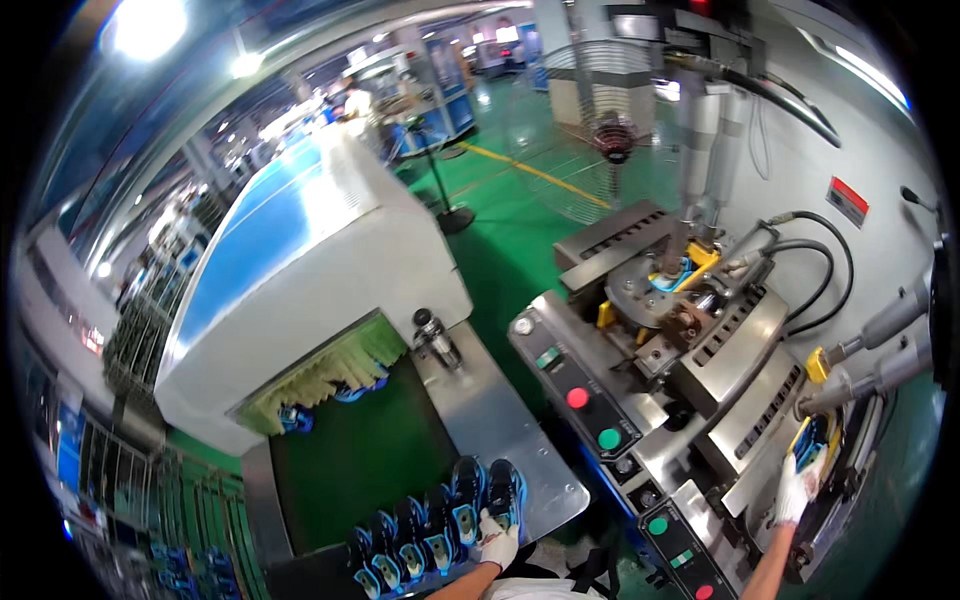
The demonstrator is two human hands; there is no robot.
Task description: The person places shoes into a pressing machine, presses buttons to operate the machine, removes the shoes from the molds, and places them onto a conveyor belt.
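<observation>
My left hand (497, 541), in a white glove, grips the heel end of a black shoe with blue edging (505, 490). That shoe is the rightmost in a row of several similar shoes (412, 540) along the near end of the green conveyor belt (350, 470) and its metal side plate. Off to the right, my right hand (797, 492), also gloved in white, is closed around another black and blue shoe (817, 440) at the near station of the metal machine (745, 440). Its fingers partly hide that shoe, which lies beside yellow pads (818, 366).
The belt comes from a white tunnel housing (310, 300) with a yellowish fringe curtain (330, 370); more shoes (295, 418) show beneath it. The machine's front has control panels with red and green buttons (609, 439). A caged fan (612, 135) stands beyond; wire racks (190, 510) are at left.
</observation>
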